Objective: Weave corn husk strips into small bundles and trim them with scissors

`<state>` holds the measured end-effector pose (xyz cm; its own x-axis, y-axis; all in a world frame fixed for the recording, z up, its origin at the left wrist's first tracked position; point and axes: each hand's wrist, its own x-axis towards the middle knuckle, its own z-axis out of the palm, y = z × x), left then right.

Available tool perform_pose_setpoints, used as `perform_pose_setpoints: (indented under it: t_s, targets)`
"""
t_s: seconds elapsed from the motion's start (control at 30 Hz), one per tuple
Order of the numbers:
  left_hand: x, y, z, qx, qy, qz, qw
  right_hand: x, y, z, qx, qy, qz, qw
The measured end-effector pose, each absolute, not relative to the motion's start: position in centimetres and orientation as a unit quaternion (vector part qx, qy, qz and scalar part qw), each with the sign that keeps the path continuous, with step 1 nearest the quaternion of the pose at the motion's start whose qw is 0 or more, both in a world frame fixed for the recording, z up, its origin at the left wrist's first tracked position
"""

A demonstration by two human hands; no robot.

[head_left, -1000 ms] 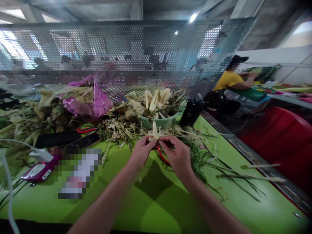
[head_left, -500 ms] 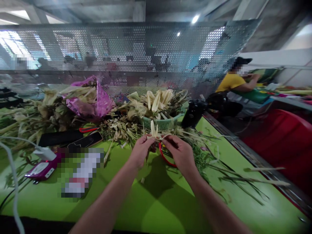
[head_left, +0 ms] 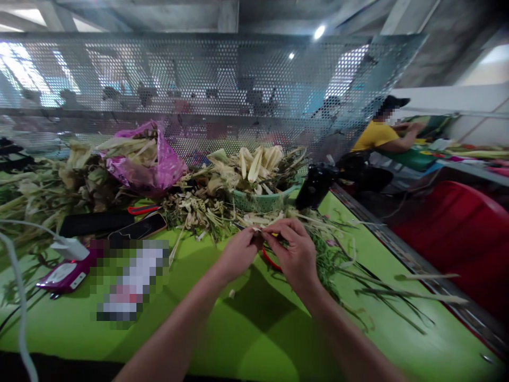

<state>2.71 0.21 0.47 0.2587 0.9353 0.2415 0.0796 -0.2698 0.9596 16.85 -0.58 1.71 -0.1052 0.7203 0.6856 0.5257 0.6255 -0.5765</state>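
Note:
My left hand [head_left: 238,252] and my right hand [head_left: 293,249] meet above the green table [head_left: 238,329], fingers pinched together on a small pale flower piece [head_left: 260,231] between them. Only a sliver of that piece shows past the fingertips. A red-handled tool [head_left: 271,261] lies on the table just under my right hand. Behind my hands a green basket [head_left: 260,200] holds pale buds [head_left: 254,162]. Loose pale trimmings [head_left: 199,212] lie in front of it.
A pink bag [head_left: 153,164] of husks and a heap of green stems [head_left: 43,185] fill the back left. Phones [head_left: 137,228], a charger cable [head_left: 24,228] lie left. A dark bottle [head_left: 314,183] stands right of the basket. Long stems [head_left: 382,292] trail right. A perforated metal screen [head_left: 222,90] is behind; a person in yellow [head_left: 377,132] sits beyond.
The pale bud that stood up above my fingers is now down and nearly hidden between them. My hands have closed tighter together and shifted slightly right.

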Motion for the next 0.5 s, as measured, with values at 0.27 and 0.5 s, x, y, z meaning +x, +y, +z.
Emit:
perform_pose_setpoints:
  t_s: [0.27,0.5]
  targets:
    - [2.6,-0.5,1.4,0.622,0.387,0.449,0.512,16.9,-0.2,2.0,-0.436,-0.710,0.147,0.534]
    - [2.4,-0.3,2.0,0.597,0.419,0.465,0.502,16.9,-0.2,1.8,-0.427,-0.661,0.262,0.559]
